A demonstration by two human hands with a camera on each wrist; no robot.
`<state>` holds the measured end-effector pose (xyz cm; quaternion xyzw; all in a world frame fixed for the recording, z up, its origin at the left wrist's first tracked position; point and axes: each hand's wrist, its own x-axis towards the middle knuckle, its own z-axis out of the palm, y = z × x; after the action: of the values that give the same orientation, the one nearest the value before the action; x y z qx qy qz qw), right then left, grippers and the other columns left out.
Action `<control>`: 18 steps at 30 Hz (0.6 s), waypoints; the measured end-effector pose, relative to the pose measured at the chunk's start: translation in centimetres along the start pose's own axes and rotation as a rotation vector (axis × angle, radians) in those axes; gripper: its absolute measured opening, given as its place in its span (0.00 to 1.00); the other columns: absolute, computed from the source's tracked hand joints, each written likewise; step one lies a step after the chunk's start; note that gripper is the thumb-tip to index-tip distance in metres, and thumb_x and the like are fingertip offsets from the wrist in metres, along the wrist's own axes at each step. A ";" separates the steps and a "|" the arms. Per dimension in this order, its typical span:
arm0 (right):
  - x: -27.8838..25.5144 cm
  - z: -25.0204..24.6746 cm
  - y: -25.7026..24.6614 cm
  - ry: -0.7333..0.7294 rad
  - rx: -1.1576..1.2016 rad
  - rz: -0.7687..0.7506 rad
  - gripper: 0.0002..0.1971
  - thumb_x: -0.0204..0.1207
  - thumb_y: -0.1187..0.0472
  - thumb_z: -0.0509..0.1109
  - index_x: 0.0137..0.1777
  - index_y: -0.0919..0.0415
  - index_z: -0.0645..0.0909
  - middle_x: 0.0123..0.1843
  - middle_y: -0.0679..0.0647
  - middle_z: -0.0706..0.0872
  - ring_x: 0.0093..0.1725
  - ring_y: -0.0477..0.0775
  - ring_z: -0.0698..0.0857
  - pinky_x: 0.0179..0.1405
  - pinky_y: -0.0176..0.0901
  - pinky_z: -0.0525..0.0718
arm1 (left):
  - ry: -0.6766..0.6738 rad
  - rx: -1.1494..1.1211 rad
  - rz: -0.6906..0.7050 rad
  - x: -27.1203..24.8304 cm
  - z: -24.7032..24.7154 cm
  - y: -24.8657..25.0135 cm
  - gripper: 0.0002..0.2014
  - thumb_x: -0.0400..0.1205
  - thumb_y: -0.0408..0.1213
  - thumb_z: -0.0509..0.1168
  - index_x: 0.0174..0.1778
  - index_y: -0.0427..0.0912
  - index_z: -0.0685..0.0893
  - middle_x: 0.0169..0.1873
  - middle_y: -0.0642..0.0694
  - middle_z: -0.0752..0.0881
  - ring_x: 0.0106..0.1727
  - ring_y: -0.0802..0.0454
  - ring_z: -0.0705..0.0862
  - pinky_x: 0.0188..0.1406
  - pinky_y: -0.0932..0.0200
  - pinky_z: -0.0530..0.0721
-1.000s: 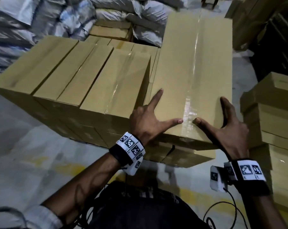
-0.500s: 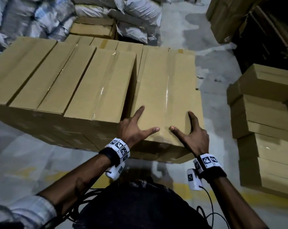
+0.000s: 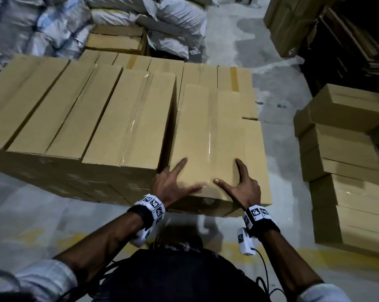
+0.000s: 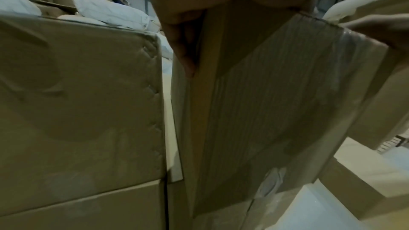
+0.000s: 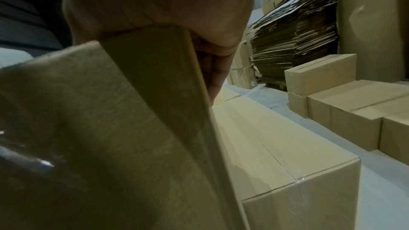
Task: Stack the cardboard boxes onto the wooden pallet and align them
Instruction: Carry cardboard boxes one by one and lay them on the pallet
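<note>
I hold a long taped cardboard box [image 3: 216, 138] at its near end, at the right end of the stack of boxes [image 3: 75, 110]. My left hand [image 3: 175, 182] grips the near left corner, thumb and index finger on top, the other fingers [image 4: 183, 46] down the side. At the near right corner my right hand [image 3: 240, 184] grips the same way, with its fingers [image 5: 214, 73] on the right face. The box lies on a lower layer of boxes [image 3: 234, 83], tight beside the taller neighbouring box [image 4: 77, 93]. The pallet is hidden.
A separate pile of boxes [image 3: 347, 171] stands on the floor to the right. White sacks [image 3: 53, 25] fill the far left, with two more boxes [image 3: 116, 40] before them. Flattened cartons [image 5: 294, 32] are piled at the far right. A yellow floor line [image 3: 249, 253] runs under me.
The box was tilted up and held high a second ago. It has come down and now lies flat on the lower layer. Both hands kept their hold on the near corners.
</note>
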<state>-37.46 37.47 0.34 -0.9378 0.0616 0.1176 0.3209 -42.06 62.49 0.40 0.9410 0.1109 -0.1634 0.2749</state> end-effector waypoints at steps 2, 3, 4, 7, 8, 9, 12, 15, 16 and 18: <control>0.2 0.4 -0.2 0.000 -0.034 -0.022 0.54 0.61 0.18 0.73 0.86 0.30 0.56 0.69 0.60 0.88 0.67 0.71 0.86 0.67 0.59 0.83 | -0.012 -0.038 0.004 -0.2 0.5 -0.8 0.54 0.67 0.84 0.63 0.87 0.77 0.46 0.84 0.29 0.66 0.81 0.24 0.69 0.77 0.29 0.71; 0.4 0.7 -0.3 -0.001 -0.048 -0.034 0.54 0.61 0.18 0.73 0.86 0.30 0.56 0.69 0.58 0.88 0.67 0.70 0.86 0.67 0.58 0.83 | -0.018 -0.052 0.008 -0.3 0.7 -1.2 0.53 0.69 0.82 0.64 0.88 0.76 0.47 0.85 0.28 0.65 0.82 0.23 0.68 0.78 0.29 0.70; 0.5 1.1 -0.3 -0.003 -0.057 -0.045 0.54 0.61 0.17 0.72 0.86 0.30 0.56 0.70 0.57 0.88 0.66 0.69 0.86 0.67 0.58 0.84 | -0.018 -0.055 0.014 -0.5 0.9 -1.6 0.53 0.70 0.80 0.65 0.88 0.74 0.47 0.84 0.28 0.65 0.82 0.23 0.68 0.78 0.29 0.70; 0.4 2.2 -0.3 -0.008 -0.068 -0.069 0.54 0.62 0.16 0.71 0.86 0.30 0.55 0.72 0.55 0.87 0.66 0.68 0.87 0.67 0.58 0.84 | -0.020 -0.055 0.019 -0.5 0.9 -2.6 0.52 0.72 0.80 0.64 0.89 0.74 0.46 0.83 0.28 0.68 0.81 0.23 0.70 0.76 0.28 0.73; 0.3 2.6 -0.3 -0.006 -0.073 -0.071 0.53 0.63 0.16 0.70 0.86 0.31 0.54 0.72 0.55 0.87 0.66 0.67 0.87 0.67 0.58 0.84 | -0.026 -0.055 0.015 -0.4 1.0 -3.0 0.51 0.72 0.80 0.63 0.88 0.75 0.46 0.82 0.28 0.69 0.80 0.22 0.71 0.75 0.28 0.74; 0.2 2.8 -0.3 0.001 -0.075 -0.072 0.53 0.63 0.16 0.69 0.87 0.31 0.54 0.72 0.55 0.87 0.66 0.67 0.87 0.67 0.58 0.84 | -0.031 -0.058 0.015 -0.2 1.1 -3.3 0.51 0.72 0.81 0.63 0.87 0.76 0.45 0.82 0.27 0.69 0.80 0.22 0.72 0.75 0.28 0.74; 0.1 3.2 -0.1 0.009 -0.077 -0.078 0.52 0.66 0.16 0.67 0.87 0.30 0.53 0.74 0.54 0.85 0.67 0.67 0.86 0.66 0.59 0.83 | -0.045 -0.092 0.038 -0.1 0.9 -3.9 0.49 0.72 0.81 0.63 0.86 0.80 0.44 0.80 0.31 0.73 0.78 0.25 0.74 0.74 0.29 0.75; 0.1 2.8 0.3 -0.051 -0.063 -0.099 0.53 0.66 0.17 0.69 0.88 0.30 0.51 0.82 0.49 0.78 0.74 0.65 0.82 0.70 0.58 0.80 | -0.058 -0.081 0.110 0.0 0.3 -4.8 0.52 0.67 0.85 0.62 0.86 0.79 0.46 0.75 0.36 0.80 0.72 0.29 0.81 0.68 0.31 0.82; 0.1 2.6 0.7 -0.089 -0.037 -0.112 0.55 0.65 0.17 0.71 0.88 0.31 0.50 0.86 0.45 0.73 0.78 0.62 0.79 0.74 0.57 0.78 | -0.061 -0.055 0.143 0.0 0.2 -5.4 0.55 0.63 0.88 0.61 0.86 0.79 0.45 0.73 0.37 0.82 0.69 0.30 0.84 0.64 0.31 0.85; -0.1 1.9 1.8 -0.163 0.026 -0.170 0.60 0.63 0.20 0.75 0.90 0.34 0.49 0.90 0.38 0.63 0.85 0.54 0.70 0.80 0.53 0.72 | -0.078 0.032 0.208 -0.1 0.1 -6.6 0.61 0.58 0.90 0.62 0.86 0.78 0.44 0.74 0.39 0.81 0.66 0.32 0.86 0.59 0.34 0.89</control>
<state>-38.24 37.20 -2.17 -0.9228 -0.0428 0.1650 0.3456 -44.18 67.90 -2.82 0.9445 -0.0008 -0.1723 0.2796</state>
